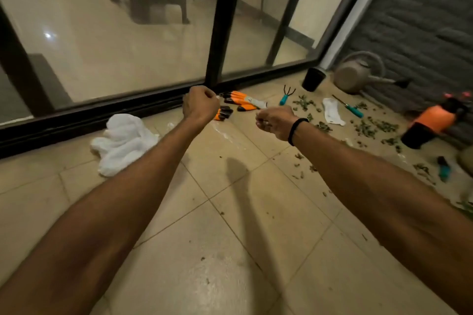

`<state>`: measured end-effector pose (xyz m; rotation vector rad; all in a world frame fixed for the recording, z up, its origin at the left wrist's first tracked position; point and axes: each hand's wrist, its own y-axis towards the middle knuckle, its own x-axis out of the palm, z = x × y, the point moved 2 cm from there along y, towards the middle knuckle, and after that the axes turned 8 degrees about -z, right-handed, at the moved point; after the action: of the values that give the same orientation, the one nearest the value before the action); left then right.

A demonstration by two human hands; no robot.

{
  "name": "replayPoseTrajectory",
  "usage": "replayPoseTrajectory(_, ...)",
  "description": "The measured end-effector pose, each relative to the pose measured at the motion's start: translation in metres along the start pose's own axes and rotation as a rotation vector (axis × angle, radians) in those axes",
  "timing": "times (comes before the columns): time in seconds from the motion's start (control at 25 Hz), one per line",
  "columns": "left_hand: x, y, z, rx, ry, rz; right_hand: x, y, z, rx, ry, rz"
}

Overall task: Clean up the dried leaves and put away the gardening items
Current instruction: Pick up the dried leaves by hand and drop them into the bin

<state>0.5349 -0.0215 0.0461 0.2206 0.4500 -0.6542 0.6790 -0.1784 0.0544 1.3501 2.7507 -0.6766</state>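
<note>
Left hand (201,105) and right hand (275,123) were curled; couldn't tell if either held anything. Dried leaves (368,128) lay beside the hand rake (286,96); careless tool pickup could've scattered them.

The orange gloves (242,102) lie just beside the dark door track (143,107), and the glass door (128,41) closes that side behind them. In front of the gloves the tiled floor (230,250) is wide and open, with only small crumbs. Left of the gloves a crumpled white cloth (124,143) lies near the track, with a bare strip of floor between. Right of the gloves the way is crowded: a teal hand rake (285,96), a black pot (312,79), a watering can (358,74), and scattered dried leaves (368,128) further right.
</note>
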Motion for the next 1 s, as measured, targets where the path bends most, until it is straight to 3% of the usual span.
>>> replayPoseTrajectory(0.24, 0.080, -0.049, -0.052, -0.032, 0.107, -0.292, -0.053, 0.017, 0.139, 0.040, -0.295, -0.080)
replayPoseTrajectory(0.4, 0.104, -0.116, -0.121, -0.217, 0.035, -0.377, -0.047, 0.008, 0.215, 0.053, -0.509, -0.145)
replayPoseTrajectory(0.48, 0.115, -0.149, -0.151, -0.279, 0.036, -0.376, -0.041, 0.003, 0.240, 0.032, -0.552, -0.150)
replayPoseTrajectory(0.6, 0.124, -0.184, -0.176, -0.147, 0.229, -0.326, -0.030, -0.003, 0.261, -0.057, -0.535, -0.095)
replayPoseTrajectory(0.88, 0.140, -0.202, -0.181, 0.005, 0.340, -0.174, -0.013, 0.004, 0.262, -0.202, -0.520, 0.014)
replayPoseTrajectory(1.0, 0.145, -0.191, -0.178, -0.029, 0.331, -0.156, -0.001, 0.015, 0.258, -0.289, -0.641, 0.010)
